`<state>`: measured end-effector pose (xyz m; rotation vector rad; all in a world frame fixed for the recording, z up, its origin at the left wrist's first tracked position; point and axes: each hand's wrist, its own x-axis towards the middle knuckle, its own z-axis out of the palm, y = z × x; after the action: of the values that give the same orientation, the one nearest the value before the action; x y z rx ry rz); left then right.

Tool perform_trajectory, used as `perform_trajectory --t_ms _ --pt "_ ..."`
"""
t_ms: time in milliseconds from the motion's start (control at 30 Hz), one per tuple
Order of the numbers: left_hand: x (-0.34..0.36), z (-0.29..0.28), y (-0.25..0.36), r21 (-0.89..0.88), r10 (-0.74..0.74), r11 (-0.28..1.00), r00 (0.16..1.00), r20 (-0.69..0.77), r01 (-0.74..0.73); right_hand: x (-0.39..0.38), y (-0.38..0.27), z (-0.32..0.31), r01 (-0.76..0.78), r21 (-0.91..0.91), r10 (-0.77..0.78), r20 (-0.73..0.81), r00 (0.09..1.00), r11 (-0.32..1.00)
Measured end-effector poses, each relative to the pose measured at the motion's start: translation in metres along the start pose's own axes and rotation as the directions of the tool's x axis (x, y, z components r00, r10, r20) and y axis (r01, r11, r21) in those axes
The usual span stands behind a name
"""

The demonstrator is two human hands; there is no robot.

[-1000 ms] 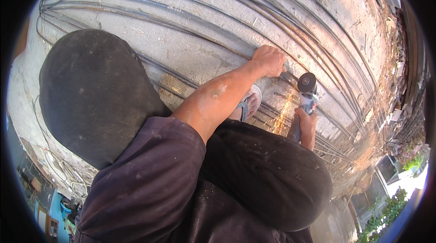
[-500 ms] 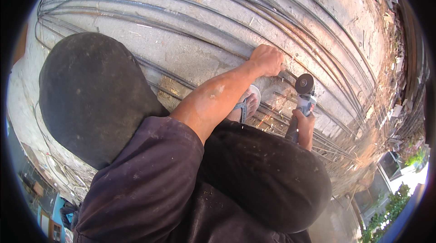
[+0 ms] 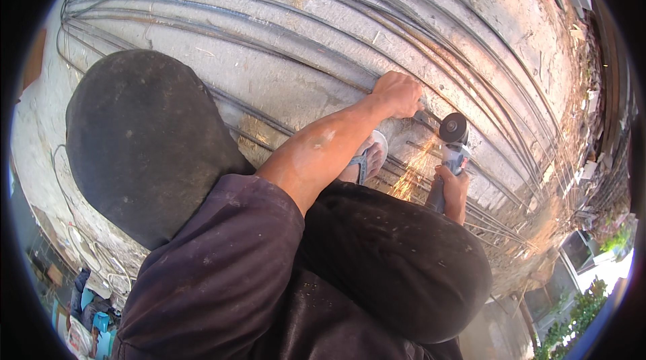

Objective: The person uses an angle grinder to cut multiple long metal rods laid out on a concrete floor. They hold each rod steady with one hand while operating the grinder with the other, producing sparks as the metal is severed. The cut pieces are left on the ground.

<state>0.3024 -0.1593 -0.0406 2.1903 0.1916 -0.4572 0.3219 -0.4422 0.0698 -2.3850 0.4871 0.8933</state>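
Observation:
My left hand is closed around steel rods lying on the concrete; its palm side is hidden. My right hand grips the body of a grey angle grinder, beyond my right knee. The dark grinding disc meets the rods just right of my left hand. Bright orange sparks spray from there toward my sandalled foot. The exact contact point of disc and rod is hard to make out.
Long rods curve across the concrete floor in bundles, bent round at the far left. Shorter rod ends lie under the grinder. My bent knees flank the left arm. Rubble and debris line the right side.
The sparks have grown from a few specks to a dense stream. The grinder and both hands sit slightly lower in the picture; each hand keeps its hold.

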Motion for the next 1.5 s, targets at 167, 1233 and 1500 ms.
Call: perform_trajectory --t_ms 167,1233,1500 --pt "0.000 0.001 0.000 0.002 0.032 0.999 0.999 -0.041 -0.032 -0.010 0.002 0.000 0.004 0.014 -0.004 0.027 1.000 1.000" --pt "0.002 -0.006 0.006 0.019 0.021 1.000 1.000 0.023 -0.022 -0.004 0.018 -0.001 -0.004 0.057 0.005 -0.005 1.000 0.998" --pt "-0.001 -0.005 0.004 0.034 0.043 0.999 0.999 -0.028 -0.042 -0.006 0.008 0.002 0.021 0.074 -0.021 0.008 1.000 0.997"
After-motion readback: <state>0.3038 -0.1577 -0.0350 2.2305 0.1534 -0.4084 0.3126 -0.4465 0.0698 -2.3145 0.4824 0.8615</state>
